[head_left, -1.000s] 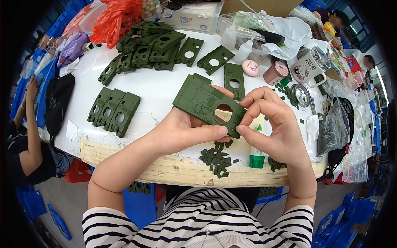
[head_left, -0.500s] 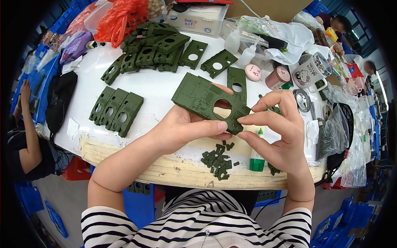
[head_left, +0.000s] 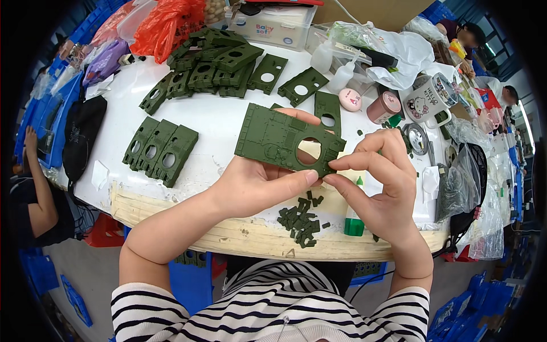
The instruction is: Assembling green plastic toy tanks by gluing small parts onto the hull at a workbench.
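My left hand (head_left: 250,185) holds a dark green plastic toy tank hull (head_left: 268,137), tilted above the table. The thumb presses its near edge and the fingers reach underneath. A large round hole shows near the hull's right end. My right hand (head_left: 384,185) meets the hull's near right corner with thumb and index finger pinched; whether a small part sits between them is hidden. Below lies a heap of small green plastic pieces (head_left: 299,221). Beside it is a small bottle with a green base and green tip (head_left: 354,223), partly behind my right hand.
Three matching hulls (head_left: 160,153) lie side by side at left. A larger stack of hulls (head_left: 211,71) stands farther back. At right are a pink tin (head_left: 383,108), a white mug (head_left: 426,101) and plastic bags (head_left: 458,182). Wooden trim (head_left: 228,231) borders the near edge.
The hull has turned slightly, its right end now nearer level. My right thumb and index finger have closed together at its corner, where they were farther apart before.
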Action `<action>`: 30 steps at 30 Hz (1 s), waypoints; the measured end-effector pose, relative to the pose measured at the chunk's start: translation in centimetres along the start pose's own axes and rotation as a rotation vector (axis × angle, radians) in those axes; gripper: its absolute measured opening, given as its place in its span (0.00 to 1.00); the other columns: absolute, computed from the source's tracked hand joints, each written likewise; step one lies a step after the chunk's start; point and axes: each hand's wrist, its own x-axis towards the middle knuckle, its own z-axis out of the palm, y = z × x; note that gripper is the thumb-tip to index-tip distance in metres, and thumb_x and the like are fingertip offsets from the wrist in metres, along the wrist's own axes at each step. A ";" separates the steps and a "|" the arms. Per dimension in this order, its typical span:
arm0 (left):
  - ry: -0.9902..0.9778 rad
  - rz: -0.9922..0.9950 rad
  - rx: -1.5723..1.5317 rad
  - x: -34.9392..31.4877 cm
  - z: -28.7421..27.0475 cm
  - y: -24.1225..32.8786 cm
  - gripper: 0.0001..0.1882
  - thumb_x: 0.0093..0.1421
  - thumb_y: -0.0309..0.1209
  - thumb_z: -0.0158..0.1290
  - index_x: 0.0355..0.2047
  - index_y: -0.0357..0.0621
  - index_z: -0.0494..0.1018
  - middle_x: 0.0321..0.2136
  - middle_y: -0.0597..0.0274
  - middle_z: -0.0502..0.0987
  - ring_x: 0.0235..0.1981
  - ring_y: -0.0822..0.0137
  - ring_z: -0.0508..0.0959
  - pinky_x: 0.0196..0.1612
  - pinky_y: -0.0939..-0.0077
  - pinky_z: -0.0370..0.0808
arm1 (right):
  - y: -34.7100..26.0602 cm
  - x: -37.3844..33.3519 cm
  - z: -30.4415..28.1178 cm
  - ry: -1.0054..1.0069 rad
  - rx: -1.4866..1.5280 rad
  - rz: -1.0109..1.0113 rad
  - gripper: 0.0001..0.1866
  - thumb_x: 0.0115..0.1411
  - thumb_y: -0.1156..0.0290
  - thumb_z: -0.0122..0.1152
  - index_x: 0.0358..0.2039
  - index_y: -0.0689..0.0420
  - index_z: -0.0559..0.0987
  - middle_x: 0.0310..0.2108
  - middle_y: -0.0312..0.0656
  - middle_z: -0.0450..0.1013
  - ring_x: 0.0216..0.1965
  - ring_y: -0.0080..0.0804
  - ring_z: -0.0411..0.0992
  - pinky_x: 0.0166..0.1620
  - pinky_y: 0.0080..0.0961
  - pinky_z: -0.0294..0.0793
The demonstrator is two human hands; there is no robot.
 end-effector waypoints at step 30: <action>0.019 -0.087 -0.060 0.0 -0.1 0.6 0.33 0.56 0.23 0.53 0.61 0.42 0.54 0.52 0.52 0.67 0.50 0.61 0.73 0.49 0.63 0.80 | 0.0 -0.1 0.2 0.056 -0.312 -0.290 0.16 0.40 0.71 0.74 0.34 0.50 0.84 0.22 0.30 0.65 0.28 0.29 0.64 0.44 0.36 0.68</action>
